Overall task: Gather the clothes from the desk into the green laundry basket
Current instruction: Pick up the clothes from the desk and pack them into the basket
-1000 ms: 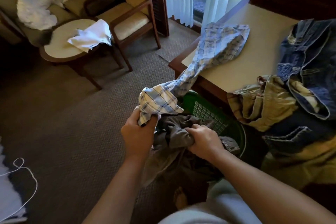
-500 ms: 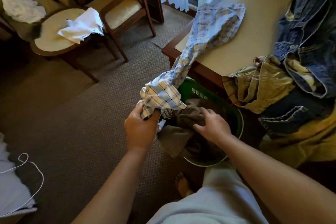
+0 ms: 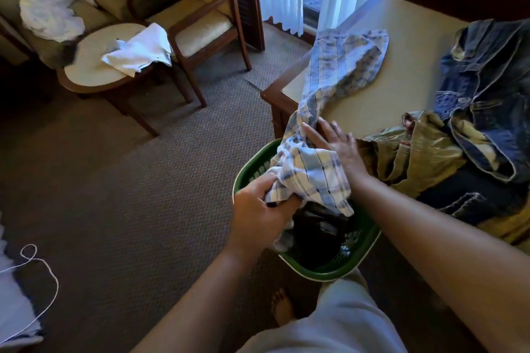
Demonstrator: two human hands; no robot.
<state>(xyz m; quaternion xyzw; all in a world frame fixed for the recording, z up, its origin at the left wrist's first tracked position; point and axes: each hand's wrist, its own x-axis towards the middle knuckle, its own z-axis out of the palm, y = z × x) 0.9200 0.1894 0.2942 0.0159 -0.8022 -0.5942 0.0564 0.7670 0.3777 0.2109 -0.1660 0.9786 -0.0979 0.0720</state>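
Fingers (image 3: 259, 189) of left hand (image 3: 258, 209): clenched on plaid shirt (image 3: 312, 172) over green laundry basket (image 3: 246, 169), feeding it in. Right hand (image 3: 335, 143): fingers spread, flat on shirt just beyond basket, guiding its tail off desk (image 3: 401, 71). Olive garment (image 3: 415, 157), denim jacket (image 3: 487, 89): on desk, right of basket, not yet gathered.

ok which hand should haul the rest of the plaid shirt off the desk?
Right hand: open, already resting on the plaid shirt near the desk edge. Left hand grips the bunched end over the green basket.
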